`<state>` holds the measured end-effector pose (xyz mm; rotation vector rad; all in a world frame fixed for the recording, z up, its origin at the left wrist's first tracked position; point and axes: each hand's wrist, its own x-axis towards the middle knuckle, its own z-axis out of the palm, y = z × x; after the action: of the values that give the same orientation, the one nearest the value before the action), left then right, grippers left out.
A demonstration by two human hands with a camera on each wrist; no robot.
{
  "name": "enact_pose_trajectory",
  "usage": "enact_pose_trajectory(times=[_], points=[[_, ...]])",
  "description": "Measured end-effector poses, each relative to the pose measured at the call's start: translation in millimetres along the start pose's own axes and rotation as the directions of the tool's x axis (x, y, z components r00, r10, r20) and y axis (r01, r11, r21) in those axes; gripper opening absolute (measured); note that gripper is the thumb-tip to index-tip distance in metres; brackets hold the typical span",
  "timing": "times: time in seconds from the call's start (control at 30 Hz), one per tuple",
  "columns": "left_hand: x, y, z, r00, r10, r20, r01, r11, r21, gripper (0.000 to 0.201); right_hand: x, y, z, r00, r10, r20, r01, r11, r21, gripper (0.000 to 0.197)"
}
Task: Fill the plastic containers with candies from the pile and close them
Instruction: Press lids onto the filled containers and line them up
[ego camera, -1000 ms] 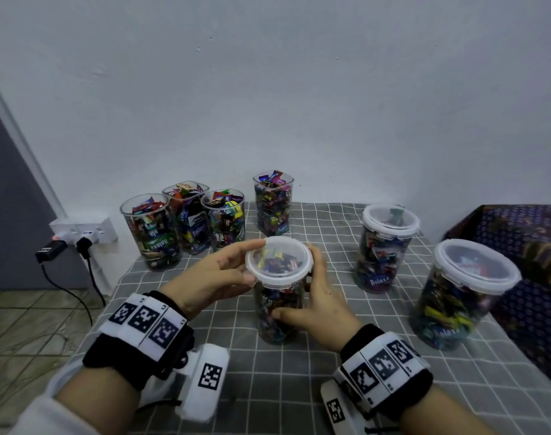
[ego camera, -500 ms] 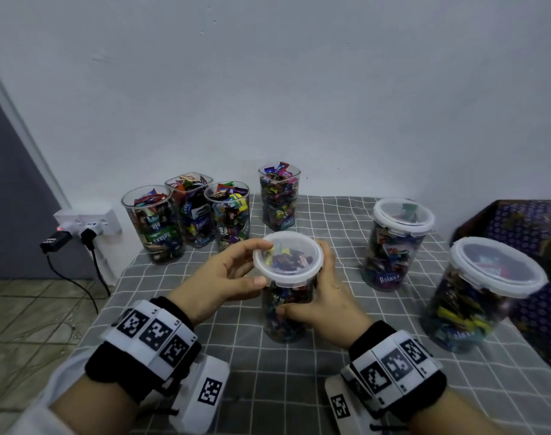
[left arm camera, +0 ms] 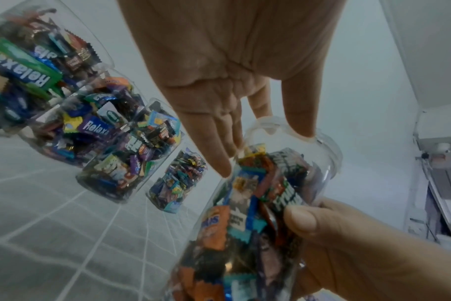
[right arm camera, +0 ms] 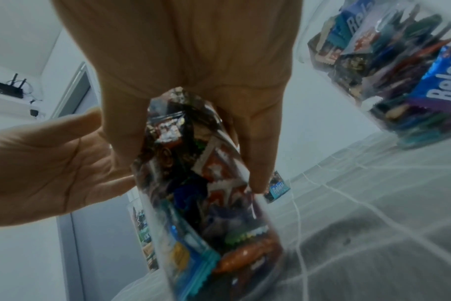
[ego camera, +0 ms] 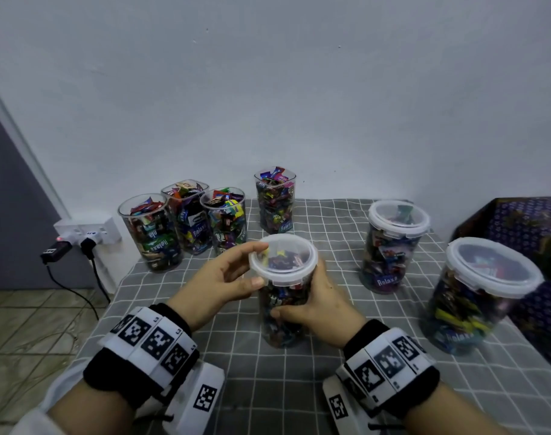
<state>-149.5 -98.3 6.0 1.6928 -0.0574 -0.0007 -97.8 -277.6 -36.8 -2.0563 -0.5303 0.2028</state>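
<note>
From the head camera, a tall clear plastic container packed with wrapped candies (ego camera: 282, 312) stands upright near the middle of the grey checked tablecloth (ego camera: 267, 387), with a translucent white round lid (ego camera: 283, 260) sitting on its mouth. The right hand (ego camera: 318, 304) is wrapped round the container's body, thumb across the near side. The left hand (ego camera: 219, 282) has its index finger and thumb touching the lid's left rim, the other fingers loosely extended. Toward the far left corner of the cloth stand three uncovered clear cups full of candies (ego camera: 186, 224), clustered together, and a fourth uncovered square-mouthed cup (ego camera: 275, 200) stands alone at the far edge. Toward the right edge stand two lidded clear jars of candies, a medium one (ego camera: 392, 246) farther back and a wide one (ego camera: 478, 293) nearer. A white power strip with plugs (ego camera: 85, 235) sits by the wall beyond the left edge.

From the left wrist camera, the left hand (left arm camera: 232, 71) is spread open, palm to the camera, its thumb tip resting on the lid (left arm camera: 296, 130) and its fingertips against the container (left arm camera: 245, 234) just under the rim. The right thumb (left arm camera: 300, 221) presses the container's side.

From the right wrist camera, the right hand (right arm camera: 193, 71) clasps the container (right arm camera: 206, 193), fingers curling round both sides. The left palm (right arm camera: 52, 167) shows open at the left. One lidded jar (right arm camera: 399, 71) looms at upper right.
</note>
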Motion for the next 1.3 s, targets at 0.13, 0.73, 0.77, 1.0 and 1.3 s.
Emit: enact_pose_trajectory(times=[0.13, 0.73, 0.77, 1.0, 1.3], points=[[14.4, 4.4, -2.0, 0.999, 0.004, -0.034, 0.005, 0.967, 0.253, 0.078, 17.4, 6.8, -12.9, 1.000, 0.010, -0.029, -0.011, 0.998, -0.056, 0.104], [186.7, -11.0, 21.0, 0.907, 0.080, -0.413, 0.120, 0.892, 0.436, 0.100, 119.9, 40.3, -52.3, 0.884, 0.190, -0.428, -0.252, 0.963, -0.091, 0.097], [196.5, -12.8, 21.1, 0.890, 0.077, -0.450, 0.149, 0.883, 0.445, 0.107, 123.2, 41.2, -52.1, 0.879, 0.192, -0.437, -0.254, 0.963, -0.087, 0.097], [249.2, -19.5, -3.1, 0.832, -0.067, -0.551, 0.238, 0.940, 0.245, 0.138, 134.6, 48.8, -53.0, 0.864, 0.198, -0.463, -0.260, 0.963, -0.074, 0.101], [240.6, -26.1, 3.2, 0.804, -0.035, -0.593, 0.297, 0.889, 0.350, 0.082, 137.9, 51.7, -52.3, 0.860, 0.212, -0.464, -0.271, 0.961, -0.062, 0.101]])
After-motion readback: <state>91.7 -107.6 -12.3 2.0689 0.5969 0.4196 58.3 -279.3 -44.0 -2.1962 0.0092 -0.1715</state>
